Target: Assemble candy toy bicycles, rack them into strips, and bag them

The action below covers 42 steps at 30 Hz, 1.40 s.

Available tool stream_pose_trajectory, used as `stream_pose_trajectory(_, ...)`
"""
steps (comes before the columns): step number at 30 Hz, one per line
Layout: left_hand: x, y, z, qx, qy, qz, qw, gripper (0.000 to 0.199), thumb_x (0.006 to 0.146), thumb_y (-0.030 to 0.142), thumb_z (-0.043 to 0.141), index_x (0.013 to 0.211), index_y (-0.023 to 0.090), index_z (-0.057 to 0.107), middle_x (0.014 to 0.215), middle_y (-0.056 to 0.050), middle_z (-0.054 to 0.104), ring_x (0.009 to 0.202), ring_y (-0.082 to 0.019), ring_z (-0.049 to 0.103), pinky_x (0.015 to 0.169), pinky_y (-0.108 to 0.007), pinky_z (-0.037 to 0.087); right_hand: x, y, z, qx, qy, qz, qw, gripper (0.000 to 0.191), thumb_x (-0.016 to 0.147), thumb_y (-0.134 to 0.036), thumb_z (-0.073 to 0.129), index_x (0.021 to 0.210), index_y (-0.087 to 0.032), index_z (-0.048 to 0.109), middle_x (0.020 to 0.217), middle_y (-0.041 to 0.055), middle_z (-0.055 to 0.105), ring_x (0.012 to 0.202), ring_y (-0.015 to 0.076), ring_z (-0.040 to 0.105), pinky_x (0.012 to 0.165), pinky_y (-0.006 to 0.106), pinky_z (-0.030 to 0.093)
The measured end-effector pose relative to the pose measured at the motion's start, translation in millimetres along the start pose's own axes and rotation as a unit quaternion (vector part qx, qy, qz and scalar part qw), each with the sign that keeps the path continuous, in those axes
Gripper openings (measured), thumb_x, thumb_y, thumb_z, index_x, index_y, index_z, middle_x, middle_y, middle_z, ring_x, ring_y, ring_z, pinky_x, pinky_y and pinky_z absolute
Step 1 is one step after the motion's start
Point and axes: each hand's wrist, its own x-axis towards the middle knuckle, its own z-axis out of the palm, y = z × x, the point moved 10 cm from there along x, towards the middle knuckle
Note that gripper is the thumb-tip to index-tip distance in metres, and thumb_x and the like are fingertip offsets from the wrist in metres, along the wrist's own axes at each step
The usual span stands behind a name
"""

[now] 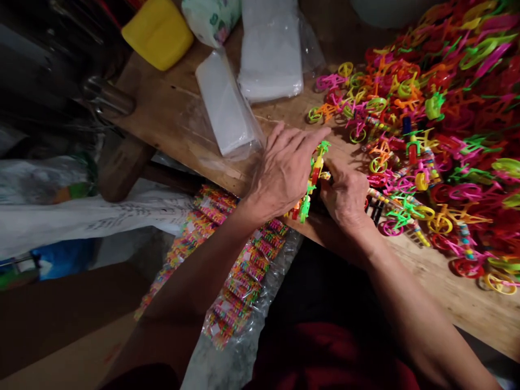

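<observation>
At the edge of the wooden table, my left hand lies over a row of small colorful plastic toys, its fingers pressed together around their left side. Close to the row's right side, my right hand has its fingers curled, with a small yellowish piece at its fingertips. What else the fingers of my right hand touch is hidden. A large heap of bright plastic toy bicycles, some with candy-filled tubes, spreads to the right of my hands.
Stacks of clear plastic bags and a smaller packet lie beyond my left hand. A yellow container stands at the back left. Below the table edge hang packed strips of colorful toys in clear plastic.
</observation>
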Motion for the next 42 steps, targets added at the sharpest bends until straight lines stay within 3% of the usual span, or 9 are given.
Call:
stream_pose_trajectory(5,1.3,0.7,0.2,-0.009,-0.016,-0.009,1.000,0.046,0.103,0.031,0.027,0.141,0.027,0.053,0.134,-0.005,0.066,0.129,-0.025,0.057,0.128,-0.047,0.027,-0.5,0.1,5.1,-0.019,-0.015,0.014,1.000,0.020,0.086,-0.017,0.051,0.094,-0.018,0.069,0.082,0.0074,0.071,0.076,0.0217,0.062,0.061,0.030,0.027)
stream_pose_trajectory(8,2.6,0.3,2.6,0.009,-0.022,-0.013,1.000,0.045,0.103,0.035,0.031,0.139,0.025,0.056,0.138,-0.006,0.064,0.131,-0.028,0.056,0.127,-0.049,0.027,0.1,-4.6,4.0,-0.007,-0.022,-0.005,1.000,0.023,0.089,-0.016,0.050,0.102,-0.017,0.069,0.094,0.0087,0.073,0.082,0.0223,0.063,0.064,0.030,0.033)
stream_pose_trajectory(13,2.3,-0.6,6.0,0.021,-0.021,-0.018,0.999,0.052,0.106,0.036,0.023,0.148,0.021,0.050,0.143,-0.007,0.062,0.135,-0.025,0.053,0.127,-0.051,0.024,-15.0,-4.5,-44.3,0.047,0.065,-0.031,0.996,0.034,0.089,-0.016,0.049,0.121,-0.014,0.061,0.119,0.0143,0.066,0.092,0.0226,0.062,0.071,0.032,0.044)
stream_pose_trajectory(17,2.0,0.2,8.6,0.039,-0.029,-0.020,0.999,0.051,0.105,0.037,0.030,0.151,0.022,0.048,0.158,-0.005,0.049,0.147,-0.027,0.043,0.128,-0.051,0.023,-52.3,0.2,-82.1,0.100,0.095,-0.062,0.988,0.021,0.097,-0.028,0.047,0.111,-0.016,0.057,0.100,0.0106,0.064,0.082,0.0195,0.058,0.070,0.032,0.045)
stream_pose_trajectory(21,1.4,-0.8,7.8,0.064,-0.025,-0.026,0.997,0.056,0.102,0.038,0.041,0.157,0.027,0.042,0.170,-0.001,0.026,0.159,-0.036,0.016,0.128,-0.062,0.013,-98.3,19.6,-85.4,0.132,0.072,-0.043,0.988,0.017,0.102,-0.026,0.041,0.088,-0.021,0.049,0.073,-0.0002,0.051,0.061,0.0132,0.047,0.060,0.028,0.037)
stream_pose_trajectory(24,1.4,-0.1,7.4,0.049,-0.015,-0.009,0.999,0.055,0.105,0.043,0.034,0.158,0.029,0.038,0.168,-0.001,0.032,0.159,-0.035,0.018,0.127,-0.065,0.009,-118.0,38.0,-90.0,0.111,0.095,-0.031,0.989,0.011,0.100,-0.024,0.046,0.090,-0.021,0.051,0.073,-0.0012,0.051,0.060,0.0124,0.046,0.059,0.026,0.036)
stream_pose_trajectory(28,3.2,-0.7,12.6,0.023,-0.027,0.007,0.999,0.056,0.106,0.047,0.026,0.156,0.027,0.041,0.161,-0.005,0.046,0.147,-0.029,0.041,0.127,-0.058,0.017,-102.7,53.3,-94.9,-0.038,0.087,0.009,0.995,0.013,0.097,-0.024,0.049,0.095,-0.018,0.060,0.087,0.0044,0.060,0.065,0.0132,0.047,0.057,0.027,0.029)
stream_pose_trajectory(35,3.8,0.3,12.5,0.031,-0.026,0.005,0.999,0.052,0.106,0.043,0.028,0.152,0.025,0.047,0.154,-0.005,0.053,0.138,-0.027,0.049,0.127,-0.057,0.017,-54.1,58.4,-60.5,-0.218,-0.100,0.117,0.964,0.021,0.099,-0.024,0.048,0.107,-0.019,0.066,0.098,0.0045,0.063,0.056,0.0099,0.030,0.054,0.029,0.014)
stream_pose_trajectory(42,5.1,-0.6,13.6,0.022,-0.029,-0.002,0.999,0.051,0.104,0.038,0.035,0.151,0.024,0.049,0.154,-0.006,0.053,0.137,-0.028,0.049,0.127,-0.057,0.018,-55.1,61.0,-64.1,-0.207,-0.080,0.089,0.971,0.027,0.100,-0.029,0.048,0.109,-0.021,0.072,0.100,0.0047,0.064,0.055,0.0078,0.029,0.055,0.028,0.014)
